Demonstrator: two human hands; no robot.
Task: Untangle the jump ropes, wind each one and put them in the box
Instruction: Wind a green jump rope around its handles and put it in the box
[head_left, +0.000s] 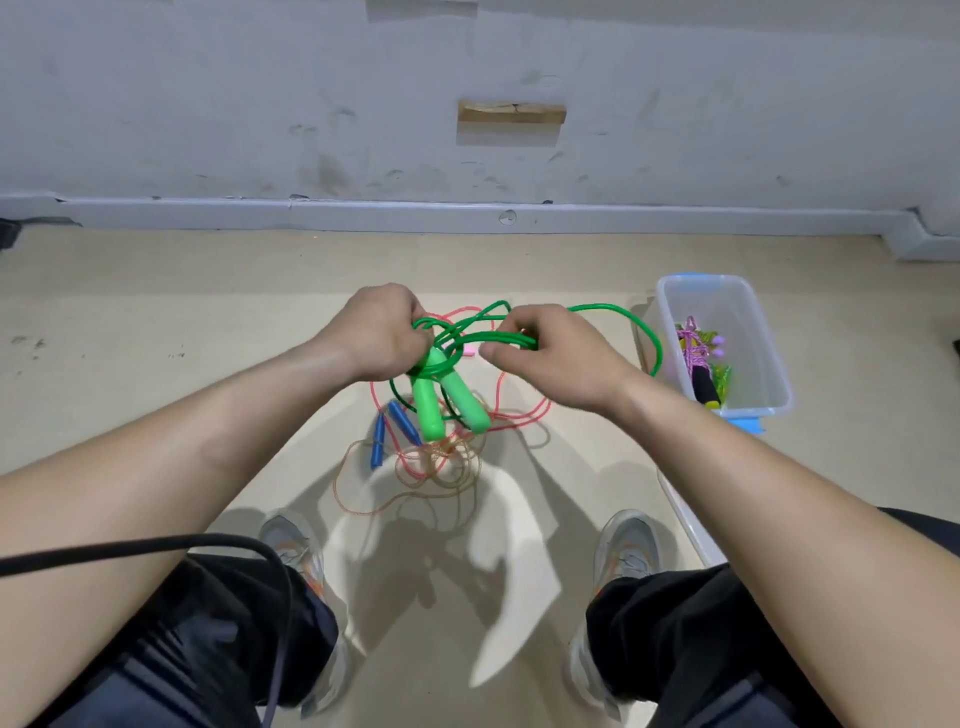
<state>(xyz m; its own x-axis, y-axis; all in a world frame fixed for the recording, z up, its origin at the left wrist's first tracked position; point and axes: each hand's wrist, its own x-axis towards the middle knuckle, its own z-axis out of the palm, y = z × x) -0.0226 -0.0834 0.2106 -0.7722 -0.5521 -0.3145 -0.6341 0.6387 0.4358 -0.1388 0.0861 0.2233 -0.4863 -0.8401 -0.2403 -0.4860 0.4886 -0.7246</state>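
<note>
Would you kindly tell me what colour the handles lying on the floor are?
The handles are blue, clearest in the head view.

Reaches both bare arms forward and inward, left forearm (208, 457) and right forearm (753, 467) converging so that the hands sit near each other without touching. Turns the backs of both hands toward the camera. Curls the left hand (382, 332) into a fist round the bunched green jump rope (644, 332), just above its handles (441, 410). Pinches strands of the same rope in the right hand (550, 358), thumb (485, 352) pointing toward the left hand.
</note>
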